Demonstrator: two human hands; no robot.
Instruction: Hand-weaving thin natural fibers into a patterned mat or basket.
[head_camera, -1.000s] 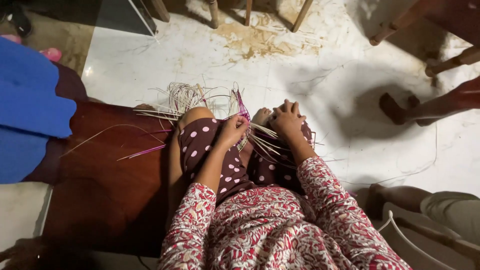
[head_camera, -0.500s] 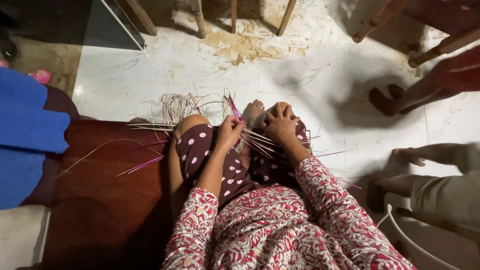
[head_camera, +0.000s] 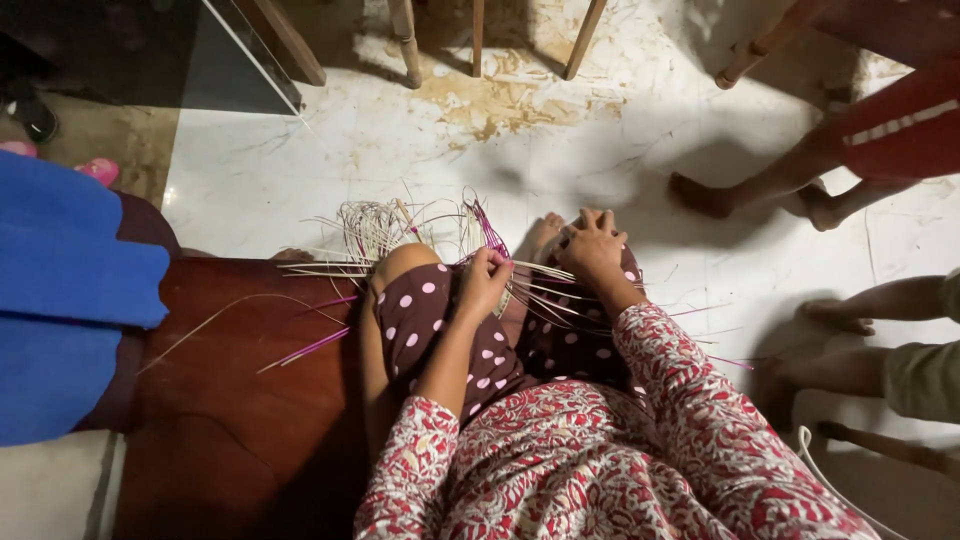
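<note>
Woven cane work, made of pale strips with some purple ones, rests on the person's raised knees, over the polka-dot trousers. The left hand has its fingers pinched shut on pale strips at the weave's near edge. The right hand lies curled over the strips; whether it grips any cannot be told. Loose strips lie on the dark wooden bench. The weave's centre is hidden behind the hands. No packages or labels can be made out.

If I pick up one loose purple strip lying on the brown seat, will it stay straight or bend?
The purple strip looks very thin, so probably light and springy. The pale strip beside it already curves, so expect some droop. Both would likely slide easily on the glossy brown seat.
</note>
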